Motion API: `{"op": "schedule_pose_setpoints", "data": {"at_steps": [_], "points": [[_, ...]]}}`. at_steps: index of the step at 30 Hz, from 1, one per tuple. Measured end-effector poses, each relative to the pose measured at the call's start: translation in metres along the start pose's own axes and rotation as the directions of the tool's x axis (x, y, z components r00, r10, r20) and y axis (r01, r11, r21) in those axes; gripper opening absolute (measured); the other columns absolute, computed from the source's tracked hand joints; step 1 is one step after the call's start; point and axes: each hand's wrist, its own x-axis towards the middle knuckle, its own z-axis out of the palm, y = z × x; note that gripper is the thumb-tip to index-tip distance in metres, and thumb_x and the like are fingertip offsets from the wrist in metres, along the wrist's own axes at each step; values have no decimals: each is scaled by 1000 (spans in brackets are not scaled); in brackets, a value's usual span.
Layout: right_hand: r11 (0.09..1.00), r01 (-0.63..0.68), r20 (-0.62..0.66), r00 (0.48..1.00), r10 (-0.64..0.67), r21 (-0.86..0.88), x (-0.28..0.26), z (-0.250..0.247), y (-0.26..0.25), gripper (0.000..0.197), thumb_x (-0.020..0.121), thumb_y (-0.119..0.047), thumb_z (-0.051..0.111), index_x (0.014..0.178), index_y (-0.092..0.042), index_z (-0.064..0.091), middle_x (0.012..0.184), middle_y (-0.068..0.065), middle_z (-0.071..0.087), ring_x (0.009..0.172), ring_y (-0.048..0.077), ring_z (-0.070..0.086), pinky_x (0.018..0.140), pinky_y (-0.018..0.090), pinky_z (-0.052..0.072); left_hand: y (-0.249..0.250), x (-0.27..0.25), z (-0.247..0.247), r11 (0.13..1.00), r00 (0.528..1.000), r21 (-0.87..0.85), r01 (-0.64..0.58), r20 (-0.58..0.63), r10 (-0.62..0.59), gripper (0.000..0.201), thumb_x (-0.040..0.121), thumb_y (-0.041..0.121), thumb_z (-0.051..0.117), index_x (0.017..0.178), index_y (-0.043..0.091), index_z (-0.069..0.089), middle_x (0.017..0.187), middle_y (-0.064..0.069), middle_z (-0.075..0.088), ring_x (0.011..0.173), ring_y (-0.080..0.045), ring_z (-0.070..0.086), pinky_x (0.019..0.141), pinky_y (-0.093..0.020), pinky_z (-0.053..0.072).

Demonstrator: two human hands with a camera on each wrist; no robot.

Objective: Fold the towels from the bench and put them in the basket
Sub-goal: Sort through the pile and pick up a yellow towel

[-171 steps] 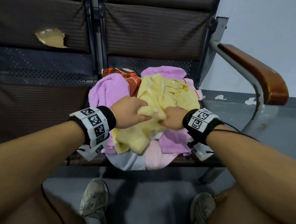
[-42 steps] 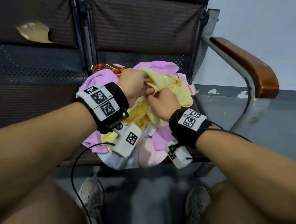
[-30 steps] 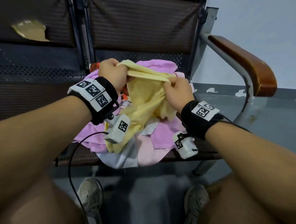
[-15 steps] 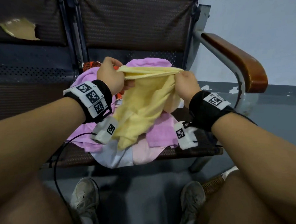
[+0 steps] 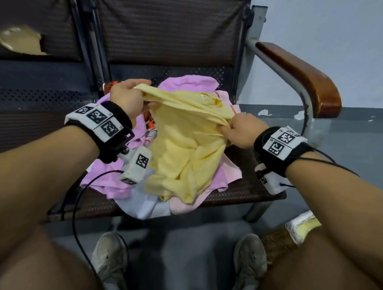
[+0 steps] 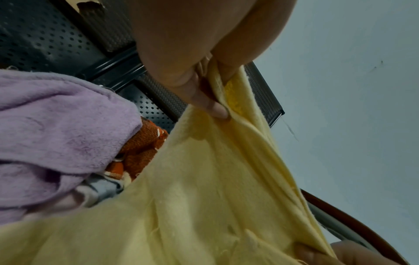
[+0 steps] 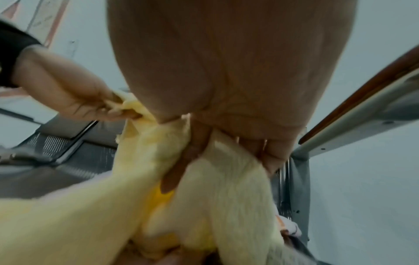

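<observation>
We hold the yellow towel (image 5: 186, 149) up over the pile (image 5: 109, 176) on the bench (image 5: 246, 189). L hand (image 5: 128, 97) pinches one top corner, R hand (image 5: 242, 129) pinches the other; edge stretched btwn them, rest hangs onto the pile. Basket (image 5: 278, 242) sits by our R foot.

Your yellow towel (image 5: 186, 149) covers most of the pile; the basket (image 5: 278, 242) (behind your right arm) shows only a corner.
</observation>
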Motion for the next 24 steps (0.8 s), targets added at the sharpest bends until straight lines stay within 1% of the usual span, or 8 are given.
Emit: {"op": "schedule_pose_setpoints", "data": {"at_steps": [2,5,8,10,14,17,21,24], "points": [[997,4,50,999,-7,71,-2,1,2,43,102,-43,41,75,-14,58,76,5,57,77,26,55,66,31,38,-2,0,0,1000,999,21,-16,40,15,33,93,-9,44,112,3,69,105,-17,72,88,-23,73,67,-24,58],[990,54,91,994,-67,133,-9,-4,6,37,97,-42,56,71,-14,54,70,0,52,70,21,50,57,29,32,-5,3,-3,998,998,64,-30,59,27,32,91,-11,47,110,-1,70,104,-16,73,84,-21,72,67,-22,56],[997,76,173,982,-77,13,-14,-4,13,19,90,-35,66,94,-17,70,87,-1,66,79,18,57,66,26,38,-6,7,-10,999,1000,47,-19,3,19,30,91,-11,47,93,4,73,95,-14,74,80,-23,69,63,-23,56],[996,56,215,976,-42,-63,-16,0,16,20,92,-29,61,92,-13,72,85,5,70,77,21,60,61,26,40,-9,7,-13,998,1000,56,1,-13,0,33,92,-9,48,86,10,73,84,-10,72,71,-20,69,59,-20,55],[991,-45,48,998,39,124,-14,4,16,32,99,-23,40,81,-3,58,82,15,61,80,32,57,63,34,42,-12,10,-19,990,999,142,26,-22,-23,31,92,-7,46,98,9,72,77,-8,67,48,-11,63,48,-18,50],[964,33,-169,986,12,265,-14,1,17,37,105,-29,35,84,-6,56,87,13,63,82,30,57,74,38,44,-11,11,-24,974,1000,227,27,1,-28,37,92,-3,41,107,11,72,63,-2,58,38,-6,50,38,-16,38],[972,217,-60,975,-212,88,-22,-4,20,36,95,-44,60,76,-15,50,70,3,55,68,22,52,61,37,40,-5,9,-32,986,998,157,65,-24,-62,42,93,-6,37,102,11,74,63,-4,64,40,-8,58,41,-17,44],[973,220,31,975,-218,-67,-24,1,21,28,93,-42,60,87,-15,57,75,1,58,74,24,55,65,36,46,-6,6,-38,990,997,118,72,19,-75,42,94,-10,38,92,12,74,63,-5,72,54,-14,71,53,-19,55]]}}
